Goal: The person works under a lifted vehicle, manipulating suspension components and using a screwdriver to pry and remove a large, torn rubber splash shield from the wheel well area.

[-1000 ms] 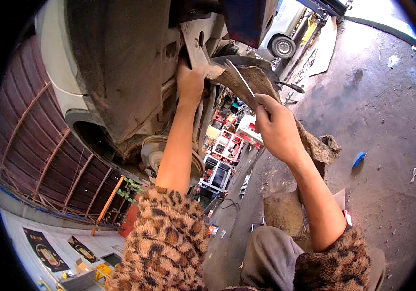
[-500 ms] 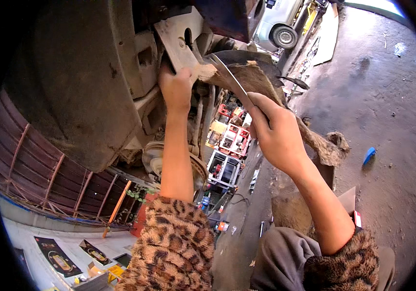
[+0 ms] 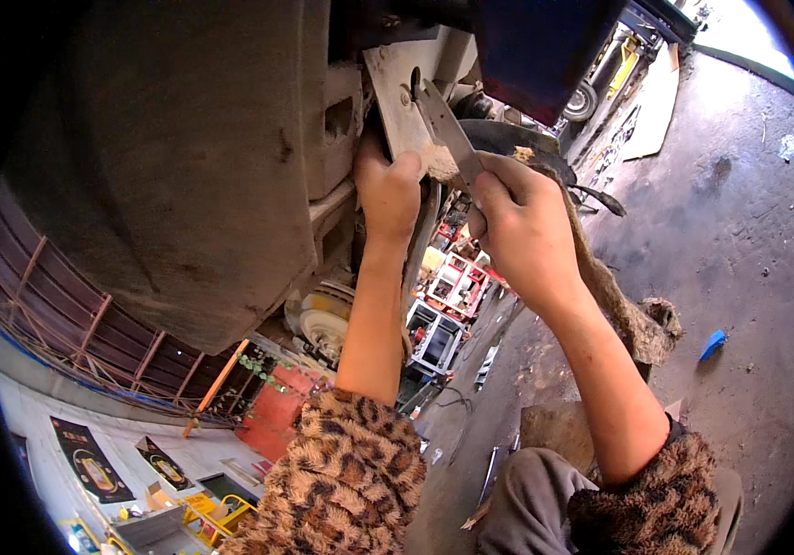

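Note:
My right hand (image 3: pixel 527 222) is closed around a knife with a long flat metal blade (image 3: pixel 452 139), its tip pointing up and left across a pale flat plate (image 3: pixel 406 106). The plate has a dark slot and a bolt head. My left hand (image 3: pixel 388 190) is closed on the plate's lower edge, thumb in front and fingers hidden behind. Between the hands, a torn, fibrous tan edge (image 3: pixel 443 165) lies beside the blade. From under my right hand, a ragged brown felt-like liner (image 3: pixel 605 277) hangs down to the right.
A large dirty vehicle panel (image 3: pixel 175 176) fills the upper left, with a brake disc (image 3: pixel 323 324) below. A loose black cable (image 3: pixel 601 199) sticks out by the liner. Red and white racks (image 3: pixel 452 282) stand beyond. A blue scrap (image 3: pixel 713 345) lies on the floor.
The view has shifted, so the vehicle parts sit further right. The blade has moved up onto the pale plate near its slot. My left hand keeps its hold on the plate's edge.

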A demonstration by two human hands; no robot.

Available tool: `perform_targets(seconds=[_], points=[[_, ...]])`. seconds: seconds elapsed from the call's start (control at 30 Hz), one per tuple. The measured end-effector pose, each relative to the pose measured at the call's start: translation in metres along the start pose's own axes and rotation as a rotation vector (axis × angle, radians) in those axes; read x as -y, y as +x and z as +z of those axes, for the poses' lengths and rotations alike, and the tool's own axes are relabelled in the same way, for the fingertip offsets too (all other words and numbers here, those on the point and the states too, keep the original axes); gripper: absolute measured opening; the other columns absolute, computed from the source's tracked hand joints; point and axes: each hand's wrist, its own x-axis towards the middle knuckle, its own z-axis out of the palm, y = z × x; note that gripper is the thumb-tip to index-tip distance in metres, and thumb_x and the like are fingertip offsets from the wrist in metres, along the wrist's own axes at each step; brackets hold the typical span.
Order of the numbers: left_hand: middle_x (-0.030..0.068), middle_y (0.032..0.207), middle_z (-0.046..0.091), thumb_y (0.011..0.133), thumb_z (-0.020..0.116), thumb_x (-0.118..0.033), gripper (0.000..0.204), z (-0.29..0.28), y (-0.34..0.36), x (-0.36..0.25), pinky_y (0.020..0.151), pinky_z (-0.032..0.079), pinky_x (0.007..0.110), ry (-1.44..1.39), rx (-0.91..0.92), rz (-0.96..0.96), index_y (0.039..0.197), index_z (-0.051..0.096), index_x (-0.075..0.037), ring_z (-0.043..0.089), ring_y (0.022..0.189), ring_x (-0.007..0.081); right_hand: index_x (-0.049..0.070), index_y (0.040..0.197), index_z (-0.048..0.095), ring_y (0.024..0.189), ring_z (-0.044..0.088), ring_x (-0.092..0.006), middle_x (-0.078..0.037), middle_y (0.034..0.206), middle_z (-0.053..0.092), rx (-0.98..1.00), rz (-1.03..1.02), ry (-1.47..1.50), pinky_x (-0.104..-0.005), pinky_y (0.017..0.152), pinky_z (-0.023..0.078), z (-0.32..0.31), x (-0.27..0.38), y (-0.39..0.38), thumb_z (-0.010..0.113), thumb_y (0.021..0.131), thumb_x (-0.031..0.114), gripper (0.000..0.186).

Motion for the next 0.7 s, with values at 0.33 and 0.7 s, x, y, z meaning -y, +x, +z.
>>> perform_targets(seconds=[0.33,0.7], points=[[0.0191,0.11,0.064,0.076,0.05,-0.007,0.042,0.007,-0.008,-0.007,0.098,0.042,0.034,-0.049,-0.002,-0.021,0.114,0.057,0.008,0.059,0.102,0.03,-0.003,0.114,0.065,0.091,0.06,-0.0412,-0.027,0.091,0.064,-0.087,-0.08,-0.145,-0.0446,0.078,0.049,0.011,0.005,-0.015,0.053,0.094,0.012,0.027],[0.024,0.11,0.063,0.076,0.049,-0.007,0.042,0.009,-0.005,-0.003,0.099,0.042,0.037,0.02,0.01,0.005,0.115,0.055,0.01,0.059,0.104,0.0358,-0.001,0.112,0.065,0.092,0.062,-0.0485,-0.032,0.088,0.064,-0.177,-0.088,-0.207,-0.0515,0.077,0.049,0.017,0.009,-0.017,0.05,0.096,0.012,0.025]])
